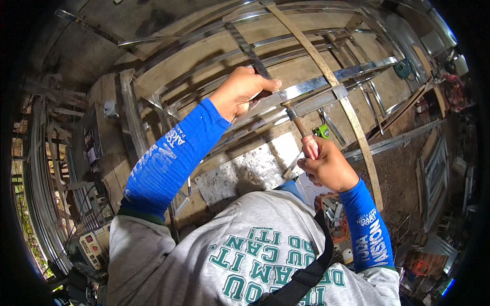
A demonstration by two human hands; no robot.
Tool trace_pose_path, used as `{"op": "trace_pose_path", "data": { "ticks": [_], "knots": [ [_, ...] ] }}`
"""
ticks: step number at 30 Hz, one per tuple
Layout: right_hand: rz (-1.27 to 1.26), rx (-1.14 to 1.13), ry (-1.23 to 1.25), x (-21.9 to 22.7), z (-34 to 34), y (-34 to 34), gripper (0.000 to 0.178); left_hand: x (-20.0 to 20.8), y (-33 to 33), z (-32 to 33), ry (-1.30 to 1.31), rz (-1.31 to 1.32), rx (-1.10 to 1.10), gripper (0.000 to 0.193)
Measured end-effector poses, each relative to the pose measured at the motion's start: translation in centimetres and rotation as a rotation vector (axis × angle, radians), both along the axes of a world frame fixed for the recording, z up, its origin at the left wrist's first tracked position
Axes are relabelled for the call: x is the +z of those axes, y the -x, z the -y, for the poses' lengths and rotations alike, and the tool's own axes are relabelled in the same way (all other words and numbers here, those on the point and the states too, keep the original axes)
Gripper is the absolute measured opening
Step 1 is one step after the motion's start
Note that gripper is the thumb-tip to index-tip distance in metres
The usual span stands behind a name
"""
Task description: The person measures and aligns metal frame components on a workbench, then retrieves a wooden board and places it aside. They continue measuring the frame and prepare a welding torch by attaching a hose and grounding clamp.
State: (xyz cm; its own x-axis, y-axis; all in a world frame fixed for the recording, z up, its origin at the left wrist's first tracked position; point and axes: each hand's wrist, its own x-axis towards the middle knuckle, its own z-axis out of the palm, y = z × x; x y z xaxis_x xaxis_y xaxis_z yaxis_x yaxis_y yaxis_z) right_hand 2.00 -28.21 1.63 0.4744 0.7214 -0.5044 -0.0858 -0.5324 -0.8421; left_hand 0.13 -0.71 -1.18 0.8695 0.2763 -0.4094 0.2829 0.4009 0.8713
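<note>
My right hand (329,166) is closed around the red handle (309,145) of a long bar clamp (352,120). The clamp's rusty threaded screw points up and away from that hand, toward a shiny metal tube (352,71). Its sliding arm reaches from the screw to the long flat bar, which crosses over the tube. My left hand (240,92) grips metal tubing near the screw's tip, its thumb stretched along the top. The fingers beneath are partly hidden. Whether the screw tip presses on the tube, I cannot tell.
A frame of shiny metal tubes (214,61) spreads across the worktable ahead. A green tape measure (321,131) sits just beyond my right hand. Nearer lies a spotted metal plate (250,166). A box-shaped machine (93,250) stands at lower left, and scrap metal (334,211) at lower right.
</note>
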Motion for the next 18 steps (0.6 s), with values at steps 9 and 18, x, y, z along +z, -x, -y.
{"op": "trace_pose_path", "data": {
  "ticks": [9, 18],
  "knots": [
    [-0.493, -0.368, -0.44, -5.7, 3.8, -0.7, 0.057, 2.8, 1.3, 0.1, -0.056, 0.025, -0.142, 0.017],
    [0.749, -0.623, 0.053, -31.8, 13.0, -3.6, 0.018, 2.4, 1.2, -0.6, -0.066, -0.153, -0.218, 0.024]
  ]
}}
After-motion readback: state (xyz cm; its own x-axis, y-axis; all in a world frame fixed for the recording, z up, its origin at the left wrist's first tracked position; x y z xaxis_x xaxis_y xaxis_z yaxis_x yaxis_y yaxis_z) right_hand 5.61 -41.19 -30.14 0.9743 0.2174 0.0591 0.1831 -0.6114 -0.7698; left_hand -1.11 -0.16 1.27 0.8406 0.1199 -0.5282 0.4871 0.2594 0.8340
